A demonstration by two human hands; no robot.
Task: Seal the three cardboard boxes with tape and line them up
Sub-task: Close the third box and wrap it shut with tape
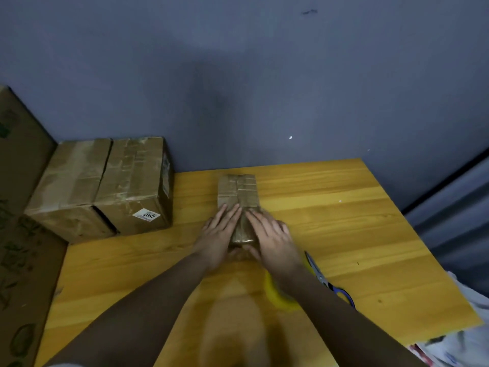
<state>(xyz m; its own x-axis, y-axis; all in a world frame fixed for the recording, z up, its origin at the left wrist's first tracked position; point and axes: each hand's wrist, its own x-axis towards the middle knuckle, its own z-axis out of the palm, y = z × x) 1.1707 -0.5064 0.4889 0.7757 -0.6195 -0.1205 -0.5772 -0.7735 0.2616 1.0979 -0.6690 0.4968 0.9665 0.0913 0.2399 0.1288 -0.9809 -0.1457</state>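
A small cardboard box (238, 192) lies in the middle of the wooden table (344, 221), its top crossed by strips of tape. My left hand (219, 234) presses flat on the left of its near end, fingers straight. On the right of that end rests my right hand (272, 234), also flat, with the thumbs at the box's front edge. Two larger taped boxes (71, 186) (135, 181) stand side by side at the table's back left corner, touching each other. A yellow tape roll (277, 295) lies under my right forearm, partly hidden.
Scissors (328, 279) with blue handles lie to the right of my right arm. A big printed carton (21, 207) stands against the table's left side. A grey wall runs behind the table. Cloth (463, 335) hangs off the front right corner.
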